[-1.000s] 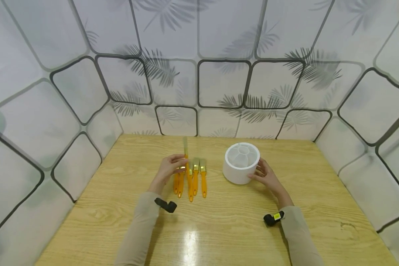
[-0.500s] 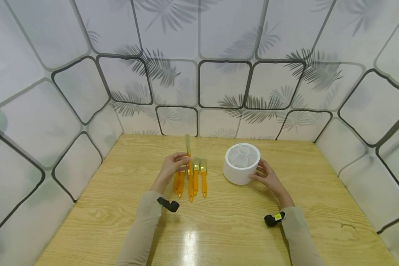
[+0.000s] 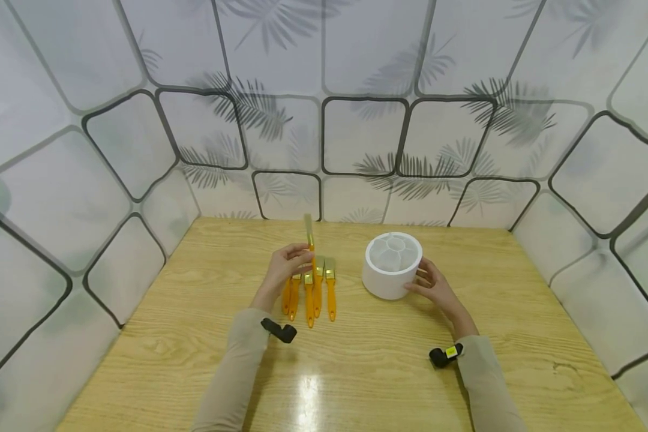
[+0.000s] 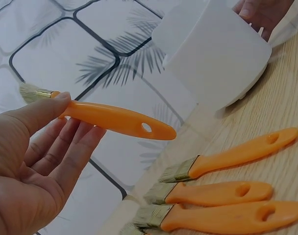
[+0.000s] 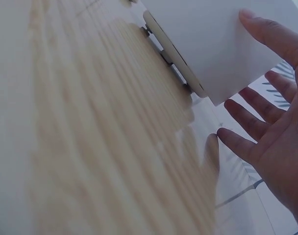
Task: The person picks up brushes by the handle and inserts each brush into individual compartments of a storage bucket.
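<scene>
My left hand [image 3: 285, 269] pinches a paintbrush [image 4: 122, 120] with an orange handle, thumb on one side and fingers on the other. The brush is raised over the table, pale bristles pointing up and away. Under and beside it, several similar paintbrushes [image 3: 331, 295] lie in a row, handles toward me. To their right stands a round white container [image 3: 384, 284] with clear compartments inside. My right hand [image 3: 436, 287] rests against its right side, thumb touching the front wall and fingers spread, fairly straight. In the right wrist view, the lower fingers reach past the container's base.
The wooden table [image 3: 356, 372] ends at a patterned wall covering [image 3: 356, 138] at the back, which also closes in both sides. A dark wrist camera [image 3: 279, 330] sits on the left sleeve, another wrist camera [image 3: 445, 356] on the right.
My left hand has lifted the paintbrush from among the others and moved slightly right and up with it. The right hand and the container stay in place.
</scene>
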A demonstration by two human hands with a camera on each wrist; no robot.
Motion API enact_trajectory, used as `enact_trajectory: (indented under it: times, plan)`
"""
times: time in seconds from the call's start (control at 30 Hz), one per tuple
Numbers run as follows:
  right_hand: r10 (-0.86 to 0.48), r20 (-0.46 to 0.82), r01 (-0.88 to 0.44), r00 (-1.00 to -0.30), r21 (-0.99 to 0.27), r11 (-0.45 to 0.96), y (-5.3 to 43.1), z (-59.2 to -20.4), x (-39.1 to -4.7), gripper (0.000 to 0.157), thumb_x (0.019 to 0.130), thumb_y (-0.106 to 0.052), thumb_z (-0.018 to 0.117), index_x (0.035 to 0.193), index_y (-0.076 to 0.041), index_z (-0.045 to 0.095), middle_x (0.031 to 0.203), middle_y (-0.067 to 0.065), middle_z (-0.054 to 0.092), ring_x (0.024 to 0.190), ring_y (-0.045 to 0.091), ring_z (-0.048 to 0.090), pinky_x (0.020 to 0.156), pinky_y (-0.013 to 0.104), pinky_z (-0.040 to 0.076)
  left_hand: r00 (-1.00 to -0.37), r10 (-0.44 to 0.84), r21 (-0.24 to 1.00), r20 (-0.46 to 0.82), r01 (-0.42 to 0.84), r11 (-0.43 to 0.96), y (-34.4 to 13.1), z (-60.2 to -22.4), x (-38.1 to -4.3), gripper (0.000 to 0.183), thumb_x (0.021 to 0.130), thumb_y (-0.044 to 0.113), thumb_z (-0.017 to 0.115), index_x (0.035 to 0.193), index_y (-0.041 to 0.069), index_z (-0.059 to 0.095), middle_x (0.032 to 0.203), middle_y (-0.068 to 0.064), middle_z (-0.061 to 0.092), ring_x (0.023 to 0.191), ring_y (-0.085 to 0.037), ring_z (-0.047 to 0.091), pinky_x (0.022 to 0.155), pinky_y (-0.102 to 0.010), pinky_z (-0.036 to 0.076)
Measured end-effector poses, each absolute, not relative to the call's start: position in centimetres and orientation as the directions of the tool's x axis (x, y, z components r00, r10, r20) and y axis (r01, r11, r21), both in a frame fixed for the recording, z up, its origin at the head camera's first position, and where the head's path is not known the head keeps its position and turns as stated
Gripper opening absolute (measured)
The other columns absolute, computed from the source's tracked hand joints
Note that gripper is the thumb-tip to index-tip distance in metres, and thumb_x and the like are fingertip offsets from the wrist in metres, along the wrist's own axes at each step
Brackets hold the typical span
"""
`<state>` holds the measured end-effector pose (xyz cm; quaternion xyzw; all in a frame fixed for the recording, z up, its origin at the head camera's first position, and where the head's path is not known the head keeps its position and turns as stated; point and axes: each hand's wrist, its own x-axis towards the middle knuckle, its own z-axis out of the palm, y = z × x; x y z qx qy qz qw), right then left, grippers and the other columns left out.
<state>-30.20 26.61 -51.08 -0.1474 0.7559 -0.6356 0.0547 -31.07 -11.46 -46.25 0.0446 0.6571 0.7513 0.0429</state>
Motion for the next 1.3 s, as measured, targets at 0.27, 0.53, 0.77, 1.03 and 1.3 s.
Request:
enact_trajectory:
  times: [0.27, 0.53, 0.77, 1.03, 1.3]
  plan:
    - [-0.28, 0.12, -0.171, -0.953, -0.971, 0.165, 25.9, -49.5, -29.1, 0.076, 0.084, -0.001, 0.066, 0.145, -0.005, 0.021, 0.14, 0.024, 0.031, 0.127, 0.044, 0.033, 0.106, 0.058, 0.028, -0.988, 0.155, 0.987, 0.007, -0.018, -0.157, -10.7, -44.9, -30.7, 0.04, 0.087, 0.008, 0.064, 0.124, -0.003, 0.053, 0.096, -0.005, 0.061, 0.098, -0.029, 0.062, 0.087, -0.043, 0.051]
    - [-0.264, 0.115, -0.167, -0.958, -0.968, 0.187, 26.7, -51.5, -30.3, 0.076, 0.084, -0.008, 0.068, 0.146, -0.017, 0.024, 0.139, 0.016, 0.035, 0.127, 0.037, 0.037, 0.1, 0.042, 0.04, -0.986, 0.164, 0.983, 0.005, -0.025, -0.182, -9.7, -43.4, -30.0, 0.04, 0.087, 0.006, 0.063, 0.124, -0.004, 0.052, 0.097, -0.006, 0.061, 0.091, -0.021, 0.063, 0.092, -0.049, 0.047]
    - [-0.259, 0.123, -0.178, -0.958, -0.963, 0.203, 26.8, -51.7, -30.4, 0.076, 0.084, -0.01, 0.069, 0.145, -0.017, 0.025, 0.137, 0.016, 0.036, 0.126, 0.039, 0.038, 0.102, 0.051, 0.036, -0.988, 0.152, 0.98, 0.04, 0.009, -0.199, -9.0, -44.7, -31.2, 0.041, 0.086, 0.009, 0.066, 0.123, -0.002, 0.053, 0.098, -0.006, 0.06, 0.086, -0.015, 0.065, 0.09, -0.047, 0.049]
    - [-0.253, 0.122, -0.178, -0.96, -0.962, 0.21, 26.9, -51.6, -30.4, 0.077, 0.083, -0.011, 0.069, 0.146, -0.018, 0.025, 0.134, 0.017, 0.037, 0.125, 0.039, 0.038, 0.102, 0.055, 0.034, -0.989, 0.129, 0.977, 0.066, 0.037, -0.212, -8.0, -44.8, -31.4, 0.039, 0.083, 0.013, 0.069, 0.119, 0.005, 0.058, 0.102, -0.009, 0.06, 0.09, -0.019, 0.064, 0.084, -0.04, 0.054]
    - [-0.255, 0.113, -0.171, -0.96, -0.961, 0.219, 26.9, -51.6, -30.3, 0.068, 0.084, -0.011, 0.068, 0.142, -0.007, 0.032, 0.135, 0.018, 0.037, 0.125, 0.037, 0.036, 0.107, 0.055, 0.028, -0.98, 0.163, 0.965, 0.115, 0.071, -0.253, -7.4, -44.5, -31.6, 0.036, 0.085, 0.008, 0.066, 0.119, 0.0, 0.057, 0.097, -0.005, 0.061, 0.088, -0.016, 0.064, 0.083, -0.039, 0.054]
